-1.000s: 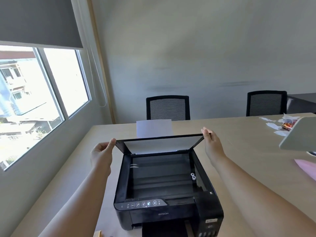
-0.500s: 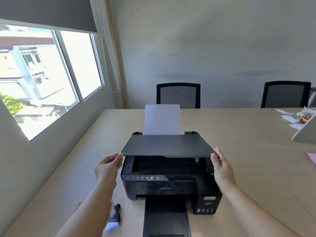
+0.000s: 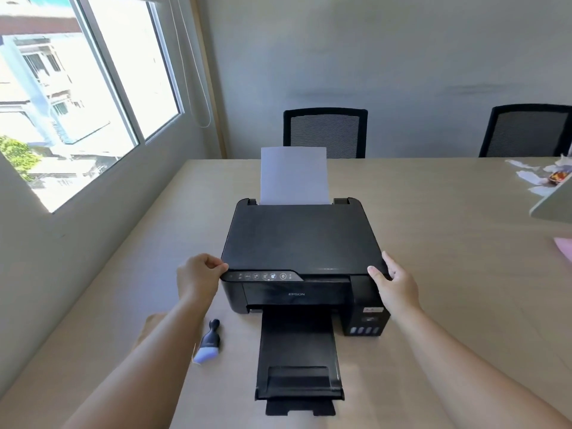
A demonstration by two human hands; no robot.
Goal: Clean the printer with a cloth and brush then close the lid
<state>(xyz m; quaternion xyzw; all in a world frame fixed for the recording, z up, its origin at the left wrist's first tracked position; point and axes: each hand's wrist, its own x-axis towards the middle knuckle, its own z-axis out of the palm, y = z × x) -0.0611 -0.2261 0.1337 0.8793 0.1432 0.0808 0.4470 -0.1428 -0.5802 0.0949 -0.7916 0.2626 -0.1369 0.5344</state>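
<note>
A black printer (image 3: 297,292) stands on the wooden table (image 3: 448,258) in front of me. Its flat lid (image 3: 301,236) lies down on the body. My left hand (image 3: 198,278) pinches the lid's front left corner. My right hand (image 3: 394,284) rests with fingers spread against the lid's front right corner. A white sheet (image 3: 294,176) stands in the rear feed. The output tray (image 3: 298,360) is pulled out toward me. A small black brush with pale bristles (image 3: 208,342) lies on the table left of the tray, partly behind my left forearm. I see no cloth.
Two black mesh chairs (image 3: 325,133) (image 3: 526,131) stand at the table's far side. Torn paper scraps and a coloured wrapper (image 3: 544,178) lie at the far right, beside a tilted pale device (image 3: 554,202). A pink sheet (image 3: 565,247) sits at the right edge. A window (image 3: 77,97) fills the left wall.
Both hands brought the lid down from raised to flat on the printer. The camera tilted downward, bringing the brush and tray into view.
</note>
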